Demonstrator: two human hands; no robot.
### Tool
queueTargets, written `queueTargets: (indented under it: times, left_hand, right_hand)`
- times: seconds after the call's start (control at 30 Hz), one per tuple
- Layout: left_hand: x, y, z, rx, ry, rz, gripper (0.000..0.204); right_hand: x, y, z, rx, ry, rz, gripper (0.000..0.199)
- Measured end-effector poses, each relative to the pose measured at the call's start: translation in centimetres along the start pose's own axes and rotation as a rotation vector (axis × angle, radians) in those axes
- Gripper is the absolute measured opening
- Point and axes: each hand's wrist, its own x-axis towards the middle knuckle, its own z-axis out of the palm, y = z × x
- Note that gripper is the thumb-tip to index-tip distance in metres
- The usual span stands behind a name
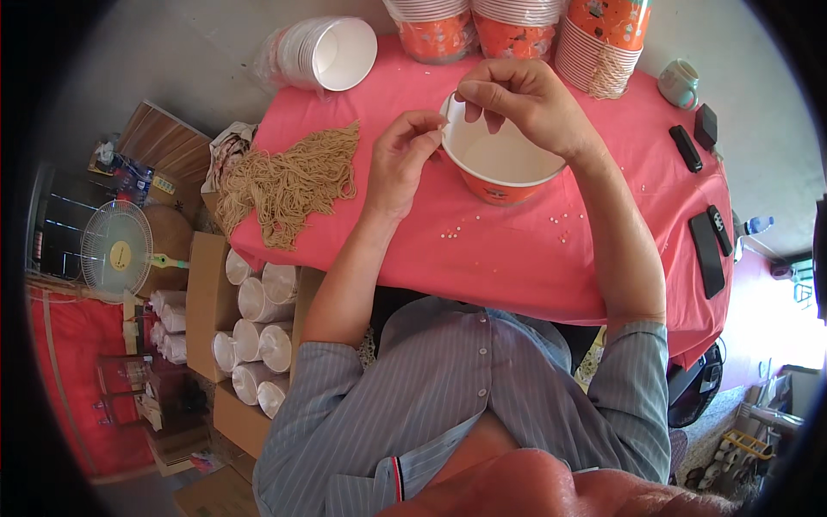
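Observation:
A white-lined paper bucket (504, 191) with an orange outside stands on the pink cloth in front of me. Over its far left rim, my right hand (517, 96) is closed in a pinch on a thin cord (450, 105) that runs down along the rim. My left hand (401, 162) is pinched at the bucket's left edge. A tiny pale bit shows at its fingertips, too small to name. To the left lies a heap of tan cords (297, 181). Small white bits (454, 233) are scattered on the cloth near the bucket.
Stacked orange paper buckets (517, 34) line the table's far side; a wrapped white stack (345, 53) lies tipped at far left. A mug (679, 84), a phone (706, 256) and small black objects sit at right. Left below, a carton (209, 302) holds wrapped white cups (258, 302).

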Motion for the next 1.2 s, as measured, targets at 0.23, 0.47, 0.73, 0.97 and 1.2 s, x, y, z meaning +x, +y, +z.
queueTargets:
  times: [0.23, 0.47, 0.73, 0.97, 1.2]
  left_hand:
    - [0.5, 0.6, -0.5, 0.108, -0.108, 0.0, 0.023]
    - [0.2, 0.0, -0.5, 0.046, -0.156, -0.004, 0.024]
    - [0.2, 0.3, 0.0, 0.084, -0.187, 0.063, 0.025]
    - [0.2, 0.2, 0.0, 0.059, -0.133, 0.074, 0.022]
    - [0.1, -1.3, 0.1, 0.107, -0.086, 0.07, 0.02]
  right_hand:
    - [-0.1, -0.8, 0.2, 0.15, -0.068, -0.039, 0.023]
    - [-0.3, -1.0, -0.1, 0.215, -0.092, -0.012, 0.021]
    - [-0.5, -1.6, 0.6, 0.249, -0.131, 0.024, 0.019]
    - [-0.5, -1.4, 0.6, 0.349, -0.124, -0.029, 0.017]
    - [-0.5, -0.9, 0.5, 0.34, -0.143, -0.059, 0.018]
